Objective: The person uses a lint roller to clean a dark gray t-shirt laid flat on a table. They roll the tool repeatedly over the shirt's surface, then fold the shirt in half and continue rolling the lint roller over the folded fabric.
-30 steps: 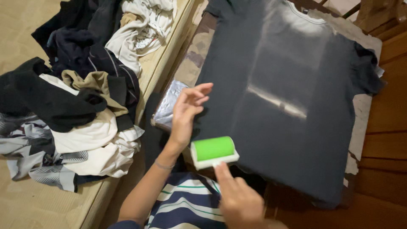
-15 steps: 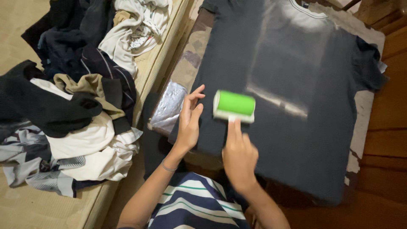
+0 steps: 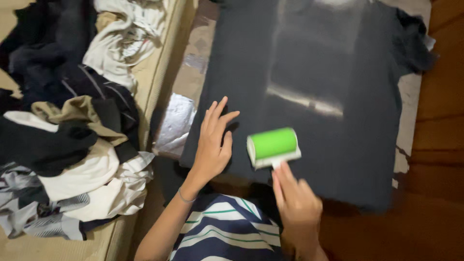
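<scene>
Right hand (image 3: 297,208) gripping green lint roller (image 3: 273,146) (on dark shirt (image 3: 314,72)), left hand (image 3: 212,145) flat, fingers spread.

A dark charcoal T-shirt (image 3: 314,92) with a pale sheen across its middle fills the upper right of the frame, and on its lower part sits a lint roller (image 3: 272,145) with a bright green drum and white frame. At the left lies a pile of clothes (image 3: 67,130) in black, white, tan and a grey-and-white print, on a beige surface. At the bottom centre, a striped garment (image 3: 222,237) shows navy, white and thin green bands; brown wood (image 3: 440,145) lines the right edge.
</scene>
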